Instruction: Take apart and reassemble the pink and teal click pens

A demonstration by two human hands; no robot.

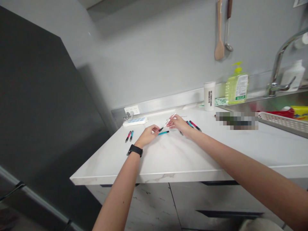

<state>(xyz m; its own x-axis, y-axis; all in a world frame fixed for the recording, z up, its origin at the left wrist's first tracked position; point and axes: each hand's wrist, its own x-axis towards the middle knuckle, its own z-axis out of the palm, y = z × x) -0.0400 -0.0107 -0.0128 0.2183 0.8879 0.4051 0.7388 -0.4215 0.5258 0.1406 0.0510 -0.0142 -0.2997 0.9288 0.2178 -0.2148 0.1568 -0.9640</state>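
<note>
My left hand [148, 135], with a black watch on its wrist, pinches a black pen grip [160, 129] over the counter. A thin white pen refill [166, 124] slants up from that grip, and the fingers of my right hand [179, 124] are closed on it. Just below the left fingertips lies a blue pen barrel [164, 132] on the countertop. To the left rest a red pen [128, 137] and a blue pen [131, 136], side by side. Beyond my right hand lie another red pen [195, 125] and blue pens [190, 124], partly hidden by it.
A white power strip [135, 121] lies by the wall socket [132, 110]. Toward the back right stand a white cup [209, 96] and a yellow-green soap bottle [237, 85]. A drain rack [276, 121] borders the sink. The white countertop [163, 157] ends at its front edge.
</note>
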